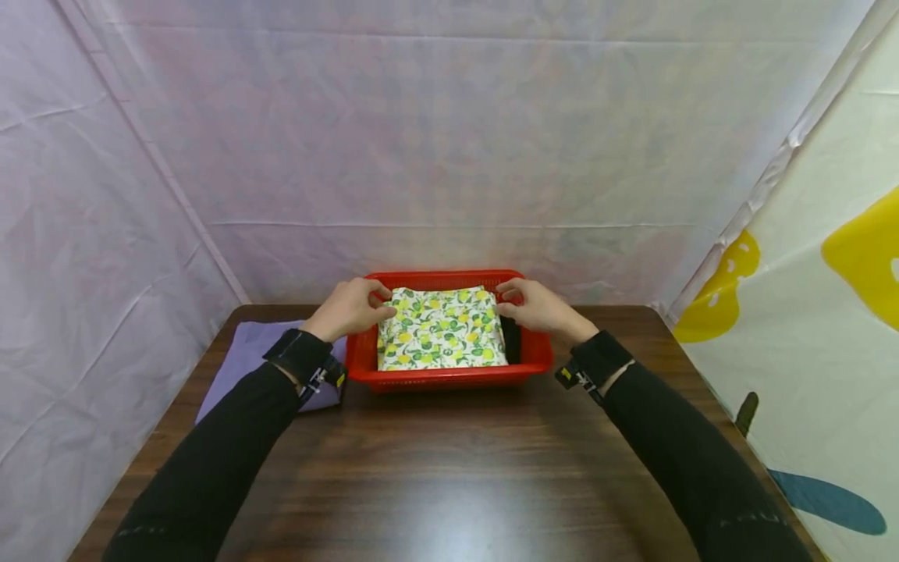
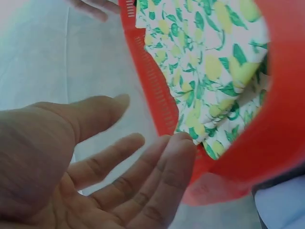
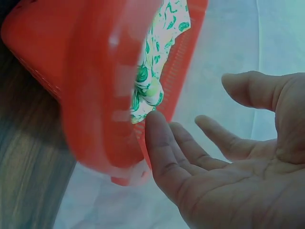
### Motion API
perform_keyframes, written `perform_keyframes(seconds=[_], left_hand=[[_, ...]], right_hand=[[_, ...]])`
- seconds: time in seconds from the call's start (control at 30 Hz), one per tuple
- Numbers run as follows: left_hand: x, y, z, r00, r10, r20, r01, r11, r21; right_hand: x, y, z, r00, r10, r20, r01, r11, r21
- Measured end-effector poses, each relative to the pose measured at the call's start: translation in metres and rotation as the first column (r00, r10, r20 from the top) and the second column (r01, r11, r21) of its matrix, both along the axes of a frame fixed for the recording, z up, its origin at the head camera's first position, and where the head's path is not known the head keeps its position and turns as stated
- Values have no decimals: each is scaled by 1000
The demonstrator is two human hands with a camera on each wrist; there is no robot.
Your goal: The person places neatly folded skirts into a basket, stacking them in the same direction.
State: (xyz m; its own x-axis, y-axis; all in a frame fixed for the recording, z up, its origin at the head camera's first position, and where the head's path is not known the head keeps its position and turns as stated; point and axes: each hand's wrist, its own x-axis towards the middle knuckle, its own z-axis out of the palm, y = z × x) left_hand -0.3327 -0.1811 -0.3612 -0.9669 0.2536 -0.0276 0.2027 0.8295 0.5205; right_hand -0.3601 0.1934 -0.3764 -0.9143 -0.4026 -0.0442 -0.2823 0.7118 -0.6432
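A folded cloth (image 1: 442,328) printed with lemons and green leaves lies inside a red plastic basket (image 1: 449,380) near the table's far edge. My left hand (image 1: 353,307) is over the basket's left rim, its fingertips close to the cloth's left edge. In the left wrist view the thumb stands apart from the loosely bent fingers (image 2: 176,162). Over the opposite rim, my right hand (image 1: 537,307) has its fingertips near the cloth's right edge. The right wrist view shows its palm with nothing between thumb and fingers (image 3: 164,148).
A folded purple cloth (image 1: 253,351) lies left of the basket, partly under my left forearm. Something black (image 1: 512,339) shows inside the basket right of the lemon cloth. Behind the brown wooden table (image 1: 449,468) hangs a pale fabric wall (image 1: 449,156).
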Motion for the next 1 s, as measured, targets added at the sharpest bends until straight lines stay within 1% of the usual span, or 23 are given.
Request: perform_keyframes(seconds=[0.13, 0.23, 0.33, 0.5, 0.63, 0.83, 1.0], left_hand=[[2, -1, -6, 999, -8, -42, 8, 1000, -3], [5, -3, -10, 997, -13, -78, 13, 1000, -5], [10, -5, -12, 992, -16, -123, 16, 1000, -3], [21, -12, -16, 983, -11, -183, 17, 999, 28], [31, -20, -21, 977, 5, -211, 6, 999, 48], [46, -31, -28, 969, 47, -244, -30, 997, 73], [54, -40, -34, 960, 91, -265, -65, 992, 105]], right_hand=[[6, 0, -3, 999, -15, -40, 15, 1000, -6], [9, 1, -7, 998, -2, -58, 1, 1000, -16], [14, 2, -9, 997, 14, -69, -17, 999, -29], [24, 1, -11, 995, 37, -88, -41, 998, -44], [33, -3, -14, 992, 63, -112, -69, 997, -46], [44, -9, -18, 984, 82, -160, -92, 994, -58], [51, -16, -22, 974, 102, -200, -114, 992, -47]])
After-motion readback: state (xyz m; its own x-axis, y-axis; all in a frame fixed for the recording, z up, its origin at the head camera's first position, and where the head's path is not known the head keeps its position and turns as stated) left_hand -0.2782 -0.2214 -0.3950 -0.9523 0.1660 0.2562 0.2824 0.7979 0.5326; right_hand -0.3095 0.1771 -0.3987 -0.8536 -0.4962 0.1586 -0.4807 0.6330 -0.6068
